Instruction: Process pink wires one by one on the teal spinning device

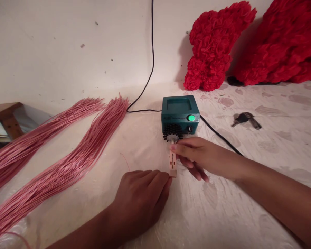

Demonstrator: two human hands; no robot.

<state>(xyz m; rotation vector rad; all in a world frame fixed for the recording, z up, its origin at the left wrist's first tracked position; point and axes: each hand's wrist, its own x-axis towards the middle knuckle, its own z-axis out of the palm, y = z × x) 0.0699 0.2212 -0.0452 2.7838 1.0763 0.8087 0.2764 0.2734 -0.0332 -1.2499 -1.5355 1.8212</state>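
Observation:
A small teal machine with a lit green button stands ahead of my hands. On its front is a ring of black bristles around a grey hub. From the hub a pale slotted bar points toward me. My right hand pinches this bar near the hub between thumb and index finger, the other fingers hanging loose. My left hand is closed at the bar's near end, its fingertips touching it; what sits inside the fingers is hidden. A thin pink strand rises beside the left hand.
Two long bundles of pink strands lie to the left. Red rose-covered figures lean by the wall at back right. A bunch of keys rests on the right. Black cables run from the machine. A wooden piece stands far left.

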